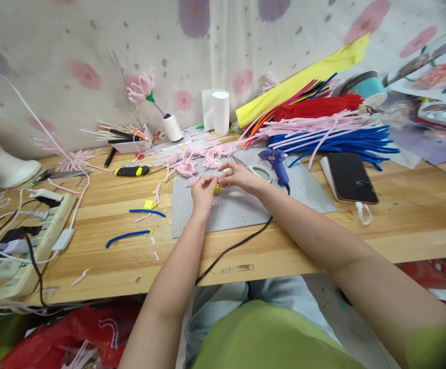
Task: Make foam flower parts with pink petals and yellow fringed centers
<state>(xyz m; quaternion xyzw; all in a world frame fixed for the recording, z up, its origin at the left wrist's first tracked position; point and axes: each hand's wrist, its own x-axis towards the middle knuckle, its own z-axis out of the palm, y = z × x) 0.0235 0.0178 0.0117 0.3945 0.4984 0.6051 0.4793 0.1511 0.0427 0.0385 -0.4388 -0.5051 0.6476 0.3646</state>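
Observation:
My left hand [203, 193] and my right hand [239, 177] meet over the grey cutting mat [230, 215], fingertips pinched together. Between and just below them shows a small yellow piece [218, 189]; its shape is mostly covered by the fingers. Pink fuzzy petal loops [186, 167] made of bent pipe cleaners lie right behind my hands. To the right, a blue glue gun [277, 163] rests on the mat beside a roll of pale green tape [260, 174]. Scissors [240, 161] lie partly behind my right hand.
Bundles of blue [334, 143] and red pipe cleaners [319, 107] lie at the back right. A phone on a white power bank [351, 177] sits at right, a crowded power strip [34, 246] at left. The black cord [230, 248] crosses the front edge.

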